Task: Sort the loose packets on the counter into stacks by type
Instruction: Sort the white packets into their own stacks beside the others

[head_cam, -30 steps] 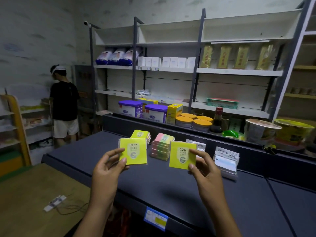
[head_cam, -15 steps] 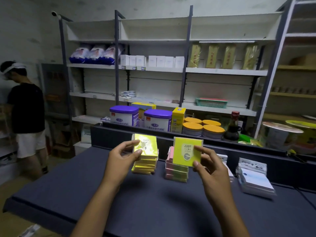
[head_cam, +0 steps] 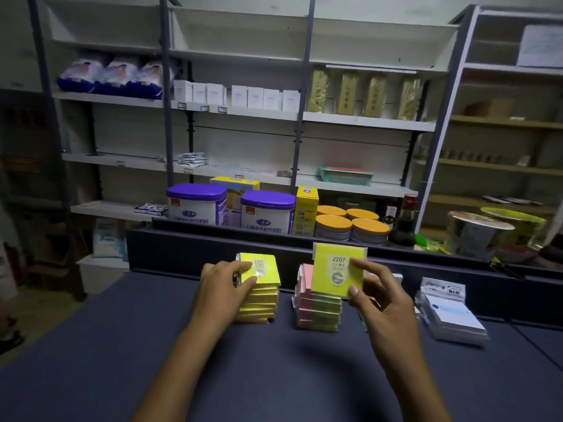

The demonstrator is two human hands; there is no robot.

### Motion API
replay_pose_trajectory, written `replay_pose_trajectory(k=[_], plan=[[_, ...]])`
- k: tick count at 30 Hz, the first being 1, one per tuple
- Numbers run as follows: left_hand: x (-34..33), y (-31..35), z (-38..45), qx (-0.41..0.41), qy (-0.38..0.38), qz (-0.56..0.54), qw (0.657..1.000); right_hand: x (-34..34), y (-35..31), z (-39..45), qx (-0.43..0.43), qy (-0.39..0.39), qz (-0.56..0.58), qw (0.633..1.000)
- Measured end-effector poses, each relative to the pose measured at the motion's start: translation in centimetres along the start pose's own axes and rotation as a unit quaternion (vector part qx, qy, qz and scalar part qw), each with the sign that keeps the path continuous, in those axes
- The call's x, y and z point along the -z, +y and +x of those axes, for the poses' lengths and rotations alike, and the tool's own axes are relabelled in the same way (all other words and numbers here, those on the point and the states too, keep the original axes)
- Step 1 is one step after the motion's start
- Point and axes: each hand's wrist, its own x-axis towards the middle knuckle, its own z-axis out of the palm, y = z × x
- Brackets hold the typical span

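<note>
At the centre of the frame, the left hand [head_cam: 227,287] presses a yellow packet [head_cam: 264,268] onto the yellow stack [head_cam: 259,304]. The right hand [head_cam: 376,300] pinches a second yellow packet [head_cam: 336,269] upright before the pink stack [head_cam: 316,312]. Its edges should align squarely with the stack before the hand releases it.

Yellow packet [head_cam: 336,271] with a white badge, yellow stack [head_cam: 259,303], pink-and-green stack [head_cam: 318,312], dark blue counter [head_cam: 274,376].
</note>
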Motion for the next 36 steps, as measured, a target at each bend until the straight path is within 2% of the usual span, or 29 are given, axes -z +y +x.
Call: replay_pose_trajectory(k=[3,9,13,15,19,24,30,36], plan=[[-0.2,-0.2,-0.2,-0.001,-0.008,0.068,0.998,-0.2,0.1,0.0,-0.006,0.004,-0.005,1.0],[0.4,-0.1,-0.3,-0.001,-0.042,0.067,0.997,-0.6,-0.1,0.6,-0.017,-0.007,-0.013,1.0],[1.8,0.0,-0.4,-0.05,0.009,0.066,0.997,-1.4,-0.3,1.8,-0.026,-0.022,-0.021,0.999],[2.8,0.0,-0.5,-0.063,0.026,0.1,0.993,-2.3,-0.4,2.7,-0.031,-0.043,-0.038,0.998],[4.7,-0.6,-0.5,-0.07,0.056,0.175,0.98,-5.2,0.0,4.4,-0.046,-0.087,-0.045,0.994],[6.6,-1.5,-0.7,-0.056,0.08,0.202,0.975,-9.6,0.7,6.3,-0.073,-0.14,-0.047,0.986],[8.5,-2.3,-1.1,-0.045,0.105,0.209,0.971,-11.8,2.3,7.4,-0.048,-0.173,-0.22,0.959],[8.8,-2.5,-1.1,-0.036,0.11,0.2,0.973,-12.2,3.2,7.2,0.007,-0.182,-0.419,0.889]])
